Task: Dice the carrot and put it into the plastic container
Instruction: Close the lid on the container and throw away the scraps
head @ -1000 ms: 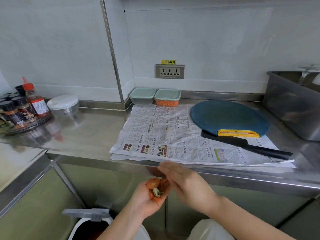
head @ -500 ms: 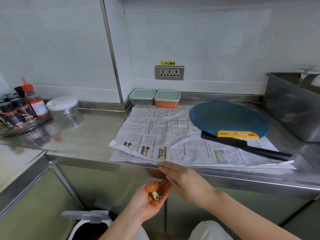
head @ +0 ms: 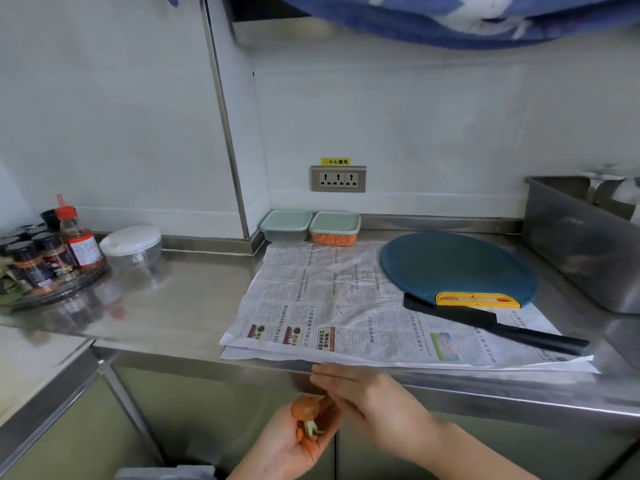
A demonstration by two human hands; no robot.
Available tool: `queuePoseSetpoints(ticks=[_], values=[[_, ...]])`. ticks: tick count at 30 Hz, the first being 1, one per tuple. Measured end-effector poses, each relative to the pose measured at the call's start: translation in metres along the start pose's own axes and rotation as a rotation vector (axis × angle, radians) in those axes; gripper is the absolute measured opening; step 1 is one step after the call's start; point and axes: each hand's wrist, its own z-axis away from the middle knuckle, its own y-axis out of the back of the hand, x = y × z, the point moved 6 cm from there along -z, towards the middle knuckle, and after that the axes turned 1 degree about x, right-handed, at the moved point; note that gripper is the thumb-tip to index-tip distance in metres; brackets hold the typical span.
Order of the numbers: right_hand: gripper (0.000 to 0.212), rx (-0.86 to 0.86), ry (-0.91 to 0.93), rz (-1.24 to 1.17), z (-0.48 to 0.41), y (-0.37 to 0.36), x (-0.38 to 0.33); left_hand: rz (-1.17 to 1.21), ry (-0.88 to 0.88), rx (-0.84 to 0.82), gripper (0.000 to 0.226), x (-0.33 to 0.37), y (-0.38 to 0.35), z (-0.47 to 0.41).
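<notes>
Down below the counter edge, the left hand lies cupped palm-up, carrot scraps resting in it; the right hand, fingers straight and holding nothing, lies across it. Beyond, a knife rests on newspaper. The lidded plastic container, with diced carrot inside, sits against the wall.

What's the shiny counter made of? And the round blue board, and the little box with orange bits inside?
Counter: looks like stainless steel with a smooth, shiny finish; it mirrors the jars blurrily.
Board: probably plastic; an even, matte dark teal with no wood grain.
Box: seemingly plastic; see-through walls show the carrot, and the lid is pale green.
</notes>
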Motion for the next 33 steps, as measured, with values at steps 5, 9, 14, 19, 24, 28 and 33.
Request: queuePoseSetpoints(ticks=[5, 9, 14, 19, 24, 28, 33], values=[[0.038, 0.107, -0.278, 0.059, -0.013, 0.032, 0.04, -0.004, 0.073, 0.054, 0.03, -0.002, 0.01, -0.013], [0.04, 0.058, -0.457, 0.137, -0.021, 0.046, 0.066, -0.04, 0.153, 0.048, 0.034, 0.007, 0.016, -0.018], [0.06, -0.252, -0.66, 0.11, -0.049, 0.036, 0.099, -0.068, 0.128, 0.01, 0.029, 0.005, 0.01, -0.01], [0.062, -0.389, -0.671, 0.17, -0.073, 0.023, 0.141, -0.053, 0.083, 0.022, 0.032, -0.002, -0.003, -0.007], [0.061, -0.489, -0.52, 0.252, -0.079, 0.007, 0.145, -0.031, 0.08, 0.042, 0.034, -0.003, -0.007, -0.011], [0.059, -0.49, -0.366, 0.123, -0.07, 0.001, 0.114, -0.033, 0.079, 0.035, 0.033, -0.001, -0.005, -0.013], [0.051, -0.488, -0.278, -0.001, -0.042, -0.002, 0.075, -0.038, 0.063, 0.02, 0.03, -0.001, -0.003, -0.013]])
